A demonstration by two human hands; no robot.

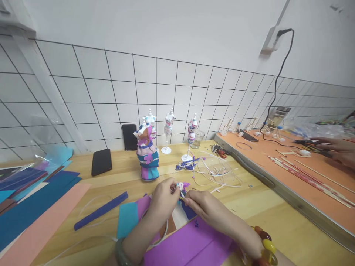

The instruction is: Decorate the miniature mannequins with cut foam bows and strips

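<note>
My left hand (165, 194) is closed on a small purple, white and teal bundle (183, 186), apparently fabric. My right hand (206, 207) pinches what looks like a narrow white strip (182, 194) at its lower side. Below my hands lie a large purple sheet (191, 245) and a patchwork of coloured pieces (128, 218) in teal, purple, brown, white and dark blue. A small dress form in a layered, colour-blocked outfit (148, 157) stands behind my left hand. White thread and ribbon (219, 171) lie tangled beyond my right hand.
More dress forms (169, 123) stand near the tiled wall, with a glass (198, 139) beside them. Two phones (101, 162) are at the back left. Coloured sheets (47, 218) cover the left side. On the orange table (302, 159), another person's hand (332, 147) is near sticks.
</note>
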